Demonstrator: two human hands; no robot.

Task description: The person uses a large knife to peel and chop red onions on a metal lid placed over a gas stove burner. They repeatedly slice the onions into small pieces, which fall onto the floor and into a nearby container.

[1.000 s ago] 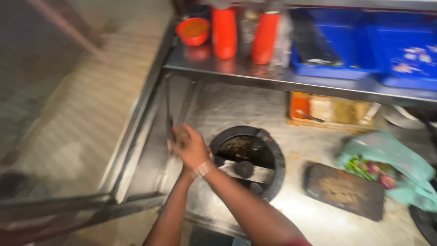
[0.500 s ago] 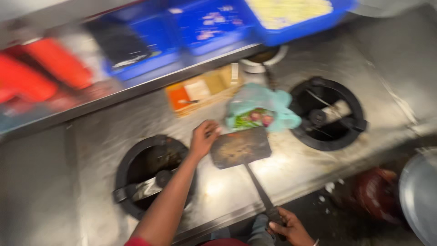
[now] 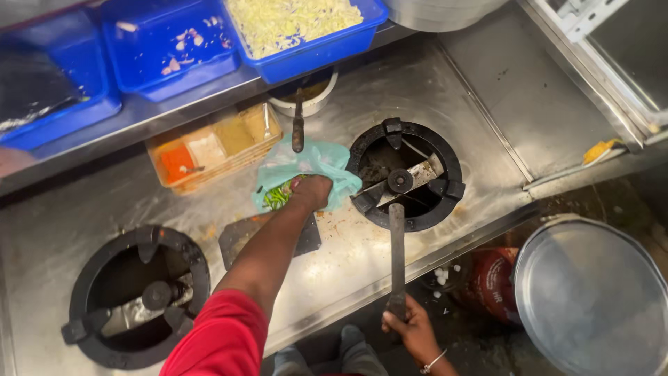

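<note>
On the far left of the steel bench (image 3: 445,90) sits a round black burner (image 3: 132,296), unlit and bare. Above it, on the shelf (image 3: 139,122), stand two blue tubs (image 3: 167,42), one with only scraps of chopped food left in it. Below the shelf edge lies a flat rectangular tray (image 3: 216,146) divided into cells of orange, pale and brownish powders; no label can be read on it.

Near the middle, the left hand (image 3: 311,191) is pushed down into a pale green plastic bag (image 3: 306,170), fingers curled together around something inside; green vegetable pieces show at the bag's mouth, but what exactly is pinched I cannot tell. The bag lies on the bench between the spice tray and the second burner (image 3: 407,182), just beyond a dark flat board (image 3: 240,240). A dark-handled ladle (image 3: 298,125) stands in a white pot (image 3: 306,97) behind the bag, under a blue tub of shredded cabbage (image 3: 299,24).

The step in hand looks like taking vegetables out of the bag; the next move would call for lifting the fistful clear without dragging the thin bag along.

To the right, the right hand (image 3: 410,324) is clamped on the handle of a long dark metal spatula (image 3: 396,244), whose tip reaches the second burner's centre. On the floor further right sit a red bag (image 3: 490,282) and a large steel lid (image 3: 591,296).
</note>
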